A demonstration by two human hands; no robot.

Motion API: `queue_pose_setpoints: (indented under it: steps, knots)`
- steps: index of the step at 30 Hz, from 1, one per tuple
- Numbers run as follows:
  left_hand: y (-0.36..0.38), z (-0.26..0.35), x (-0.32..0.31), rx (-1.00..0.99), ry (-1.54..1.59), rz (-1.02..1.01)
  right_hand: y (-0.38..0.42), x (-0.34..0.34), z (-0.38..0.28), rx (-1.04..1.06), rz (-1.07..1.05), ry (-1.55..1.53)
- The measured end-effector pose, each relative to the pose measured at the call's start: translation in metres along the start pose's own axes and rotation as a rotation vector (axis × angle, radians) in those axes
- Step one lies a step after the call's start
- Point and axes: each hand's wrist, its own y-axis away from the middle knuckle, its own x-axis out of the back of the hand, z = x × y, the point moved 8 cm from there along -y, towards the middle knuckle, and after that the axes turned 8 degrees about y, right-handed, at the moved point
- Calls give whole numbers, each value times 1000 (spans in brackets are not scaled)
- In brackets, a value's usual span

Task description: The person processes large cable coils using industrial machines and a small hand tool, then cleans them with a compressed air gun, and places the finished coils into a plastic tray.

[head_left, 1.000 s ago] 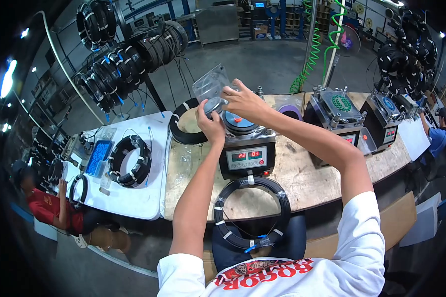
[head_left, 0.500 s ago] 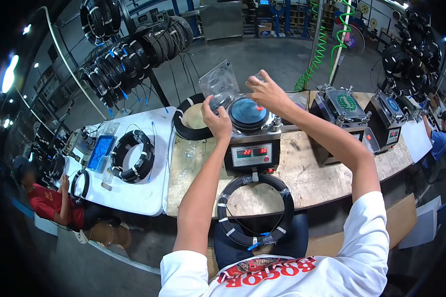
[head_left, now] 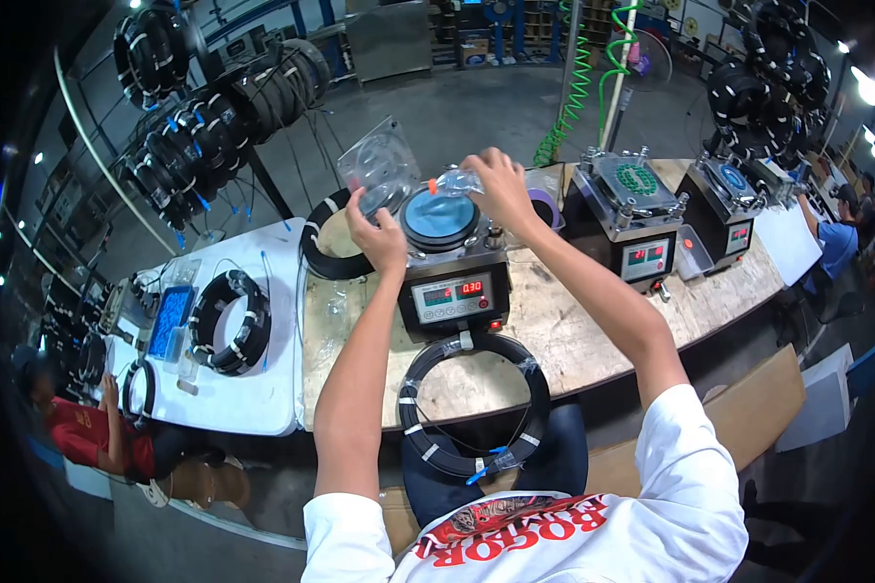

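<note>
My right hand (head_left: 504, 189) is closed around a clear squeeze bottle (head_left: 460, 183) with an orange tip. The bottle lies nearly sideways above the round blue pad (head_left: 437, 212), its tip pointing left. That pad tops a polishing machine (head_left: 457, 296) with a lit red display. Left of the pad, my left hand (head_left: 381, 238) grips the lower edge of a transparent plate (head_left: 377, 155) with a shiny round part, tilted up. Parts of its fingers are hidden. In front of the machine, a black cable coil (head_left: 413, 398) with white ties overhangs the table edge.
Another black coil (head_left: 316, 255) lies left of the machine. Two similar machines stand to the right, one with a green-ringed top (head_left: 636, 179). A white table (head_left: 248, 403) at left bears a coil and a blue tray (head_left: 170, 319). A person in red sits far left; another in blue is far right.
The bottle has tipped over and come into view above the pad as my right hand turned. Digits on the display differ. The whole view has shifted; my left hand still grips the plate.
</note>
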Motion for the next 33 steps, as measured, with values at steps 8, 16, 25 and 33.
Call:
queue_pose_setpoints:
  steps: [8, 16, 25, 33]
  knots:
    - [4, -1, -2, 81, 50, -14, 147, -53, 151, -527, 35, -555]
    - [5, 3, -4, 154, 61, -56, 261, -97, 166, -653, -2, -476]
    - [-6, -48, 17, 357, 259, -37, 273, -91, 165, -660, -90, -619]
    - [-42, -75, 6, 246, -155, -499, 155, -13, 137, -492, 78, -601]
